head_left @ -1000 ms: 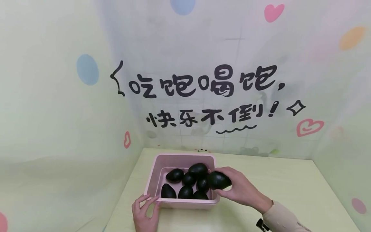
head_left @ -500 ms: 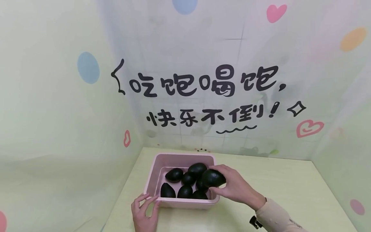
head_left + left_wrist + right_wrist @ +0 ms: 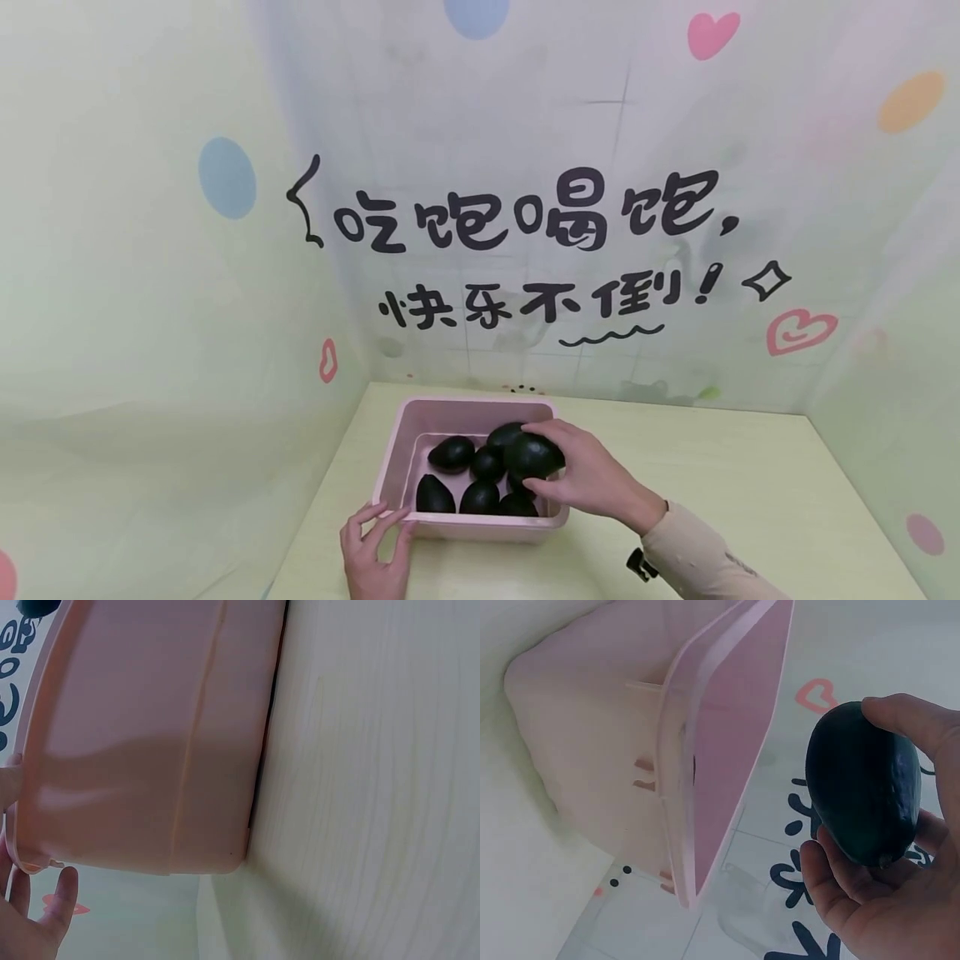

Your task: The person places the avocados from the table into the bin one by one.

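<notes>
A pink plastic bin (image 3: 480,528) stands on the table with several dark green avocados (image 3: 452,454) inside. My right hand (image 3: 592,471) grips another avocado (image 3: 535,457) above the bin's right part, thumb on one side and fingers on the other. In the right wrist view this avocado (image 3: 862,784) is held clear of the bin (image 3: 592,742). At the bin's front left corner, my left hand (image 3: 375,550) holds the rim between thumb and fingers. The left wrist view shows the left hand (image 3: 34,922) at the rim corner, partly out of frame. The held avocado hides part of those behind it.
The pale wooden table (image 3: 712,475) extends right of the bin. A printed backdrop (image 3: 525,125) with dark lettering rises behind, and its side panels flank the table. A black clip-like piece (image 3: 642,565) hangs by the right sleeve (image 3: 697,546).
My right hand has carried the avocado leftward, from the bin's right rim to over the avocados inside. The left hand has stayed at the bin's corner.
</notes>
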Demonstrator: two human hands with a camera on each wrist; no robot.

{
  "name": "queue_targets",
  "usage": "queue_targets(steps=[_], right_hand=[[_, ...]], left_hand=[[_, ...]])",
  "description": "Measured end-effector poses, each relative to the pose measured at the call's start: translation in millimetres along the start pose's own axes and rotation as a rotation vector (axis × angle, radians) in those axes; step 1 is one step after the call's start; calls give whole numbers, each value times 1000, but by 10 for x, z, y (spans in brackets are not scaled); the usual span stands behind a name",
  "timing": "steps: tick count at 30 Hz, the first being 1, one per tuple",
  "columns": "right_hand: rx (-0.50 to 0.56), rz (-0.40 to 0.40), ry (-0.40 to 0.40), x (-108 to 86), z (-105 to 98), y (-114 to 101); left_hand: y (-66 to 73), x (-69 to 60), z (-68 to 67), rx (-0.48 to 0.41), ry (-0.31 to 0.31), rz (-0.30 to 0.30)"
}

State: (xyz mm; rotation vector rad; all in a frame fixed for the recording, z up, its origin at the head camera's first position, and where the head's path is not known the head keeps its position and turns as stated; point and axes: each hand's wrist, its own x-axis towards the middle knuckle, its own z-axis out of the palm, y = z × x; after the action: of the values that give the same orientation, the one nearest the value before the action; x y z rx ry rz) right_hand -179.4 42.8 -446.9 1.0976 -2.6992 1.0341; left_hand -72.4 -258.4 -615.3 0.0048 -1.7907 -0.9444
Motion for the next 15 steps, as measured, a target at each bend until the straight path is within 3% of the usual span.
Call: queue_targets(steps=[6,15], right_hand=[[-11,-1,-14,51,15,-40],[13,-20,8,111,-4,-46]], left_hand=[[2,-14,-5,7,4,12],[57,27,12,21,-9,-17]])
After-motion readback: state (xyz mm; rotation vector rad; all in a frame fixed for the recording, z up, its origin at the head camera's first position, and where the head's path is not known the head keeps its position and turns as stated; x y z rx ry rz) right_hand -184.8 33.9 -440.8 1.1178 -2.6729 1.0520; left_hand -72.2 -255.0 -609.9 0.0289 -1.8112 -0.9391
